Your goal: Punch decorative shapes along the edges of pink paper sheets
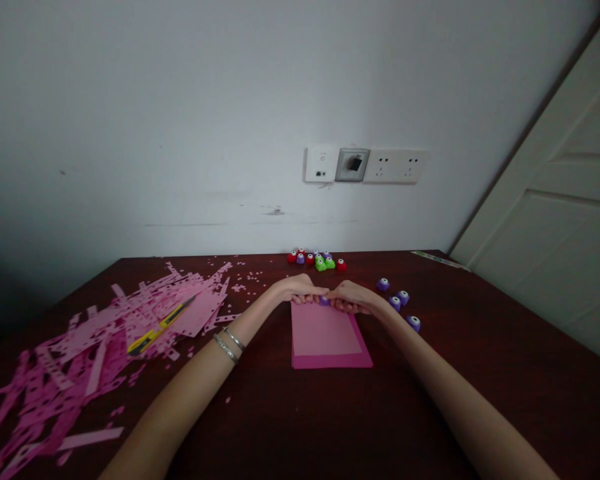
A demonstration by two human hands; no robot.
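A small purple craft paper punch (324, 301) sits at the far edge of the pink paper sheets (325, 333), mostly covered by fingers. My left hand (300, 288) is closed on it from the left, fingers curled under the paper's far edge. From the other side my right hand (349, 297) is closed too, its fingertips meeting the left hand's at the punch. The lighter sheet lies on top of a darker pink one, which shows along the near and right edges. Whether the paper is inside the punch's slot is hidden.
More purple punches (395, 303) stand right of my right hand. Several red, green and purple punches (320, 261) cluster near the wall. On the left, a yellow utility knife (161, 325) lies on pink paper scraps (100, 340). Wall sockets (393, 166) are above the table (300, 427).
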